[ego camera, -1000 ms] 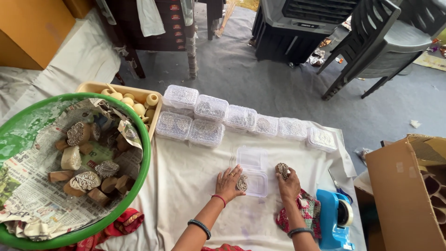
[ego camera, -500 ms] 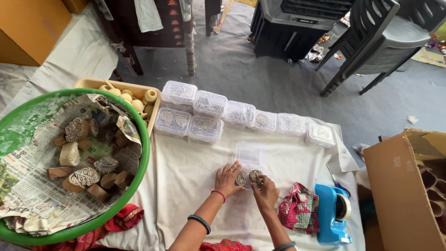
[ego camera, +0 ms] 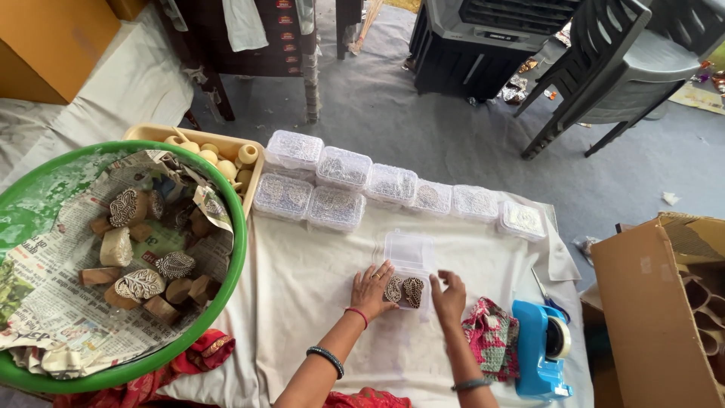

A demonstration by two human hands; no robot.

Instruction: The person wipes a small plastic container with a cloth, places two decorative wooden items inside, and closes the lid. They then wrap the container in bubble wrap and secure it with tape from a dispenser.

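Observation:
A small clear plastic box (ego camera: 408, 251) lies open on the white cloth (ego camera: 302, 279), its lid tipped back. Two carved wooden printing blocks (ego camera: 404, 290) sit side by side in it, patterned faces up. My left hand (ego camera: 370, 290) rests on the left edge of the box, fingers touching the left block. On the right side, my right hand (ego camera: 448, 296) has its fingers spread next to the right block, seemingly holding nothing.
Closed clear boxes (ego camera: 340, 180) stand in rows behind. A green tub (ego camera: 236, 249) lined with newspaper holds several carved blocks at left, a beige tray (ego camera: 151, 133) behind it. A blue tape dispenser (ego camera: 542, 347), patterned cloth (ego camera: 491, 336), scissors, and a cardboard box (ego camera: 649, 317) lie right.
My right hand carried a carved block from the right down into the open box beside the first one, and has let go of it. My left hand stayed at the box.

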